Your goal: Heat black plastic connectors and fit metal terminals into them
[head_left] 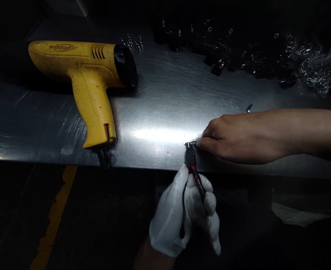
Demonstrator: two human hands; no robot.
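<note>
My left hand [182, 210], in a white glove with the palm turned up, grips a pair of small cutting pliers [194, 168] with black and red handles. The plier jaws point away from me and meet a small shiny metal piece [193, 143] just above the table's front edge. My bare right hand [224, 137] reaches in from the right, its thumb and fingers pinching the other end of that piece. The exact shape of the piece is too small to make out, and its held end is hidden by the fingers.
A yellow heat gun [94, 82] lies on the scratched metal table [160, 97] at left. Small metal fittings [133, 43] stand behind it. Several dark blocks with metal bits [218, 65] and a clear bag of shiny parts [317, 71] lie at back right. A hooked metal piece [249, 108] lies beyond my right wrist.
</note>
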